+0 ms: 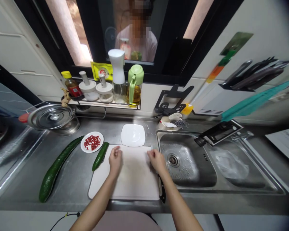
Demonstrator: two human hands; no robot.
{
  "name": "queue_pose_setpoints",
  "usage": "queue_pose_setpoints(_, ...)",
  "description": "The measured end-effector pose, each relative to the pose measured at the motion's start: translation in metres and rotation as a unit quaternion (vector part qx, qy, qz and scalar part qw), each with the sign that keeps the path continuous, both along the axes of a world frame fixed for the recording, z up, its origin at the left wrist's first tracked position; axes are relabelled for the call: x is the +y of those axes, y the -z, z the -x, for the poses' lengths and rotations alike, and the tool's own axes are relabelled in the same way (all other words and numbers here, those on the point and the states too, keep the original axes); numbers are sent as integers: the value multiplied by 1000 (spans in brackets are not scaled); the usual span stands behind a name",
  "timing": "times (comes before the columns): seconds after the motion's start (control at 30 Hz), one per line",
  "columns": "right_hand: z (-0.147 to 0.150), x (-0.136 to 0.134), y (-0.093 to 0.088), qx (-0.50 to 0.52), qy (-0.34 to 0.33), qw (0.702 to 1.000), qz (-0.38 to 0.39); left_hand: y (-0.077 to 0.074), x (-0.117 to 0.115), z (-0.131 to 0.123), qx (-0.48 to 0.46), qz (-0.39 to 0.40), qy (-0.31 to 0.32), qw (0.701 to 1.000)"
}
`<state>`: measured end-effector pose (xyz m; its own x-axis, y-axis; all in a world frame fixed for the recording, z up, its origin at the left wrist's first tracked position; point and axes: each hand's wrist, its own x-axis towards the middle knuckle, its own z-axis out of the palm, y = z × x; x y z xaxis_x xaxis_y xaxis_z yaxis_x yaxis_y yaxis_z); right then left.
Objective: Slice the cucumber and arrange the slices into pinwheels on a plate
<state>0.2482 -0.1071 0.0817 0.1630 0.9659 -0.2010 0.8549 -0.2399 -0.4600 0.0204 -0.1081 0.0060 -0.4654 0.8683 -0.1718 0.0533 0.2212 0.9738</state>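
Note:
Over the upper left part of the white cutting board (132, 189), my left hand (115, 159) is loosely closed, its fingers curled in with nothing showing in them. My right hand (157, 161) is also closed, above the board's right edge, and I see nothing in it. Below that wrist a knife with a black handle (162, 192) lies along the same edge; my hand and forearm hide part of it. A short cut piece of cucumber (100, 156) rests at the board's left edge. Behind the board stands a white square plate (133, 134).
A long cucumber (56, 171) and a round plate with chopped red pieces (92, 142) lie left. A lidded pot (54, 117) stands beyond. The sink (188, 160) is right, with a plastic bag (230, 163). A shelf of bottles and jars (106, 102) hangs behind; a knife holder (219, 99) is upper right.

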Motion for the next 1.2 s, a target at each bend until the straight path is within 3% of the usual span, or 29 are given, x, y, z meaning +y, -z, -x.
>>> queue_pose_setpoints(0.13,-28,-59,15,-3,30,999,28,2,-51,1,-49,18,45,998)
queue_pose_setpoints(0.27,-48,-86,22,-25,62,997,40,-4,-68,7,-34,13,37,999)
queue_pose_setpoints(0.53,-44,-92,17,-80,50,992,88,-13,-55,17,11,-39,-4,999)
queue_pose_setpoints(0.9,-37,-90,13,-86,54,989,105,-24,-59,20,96,-66,-19,993)
queue_pose_setpoints(1.07,-34,-86,7,-92,63,986,125,-32,-53,29,200,-83,-27,976)
queue_pose_setpoints(1.2,-33,-84,6,-95,62,985,133,-36,-42,41,339,-22,-32,940)
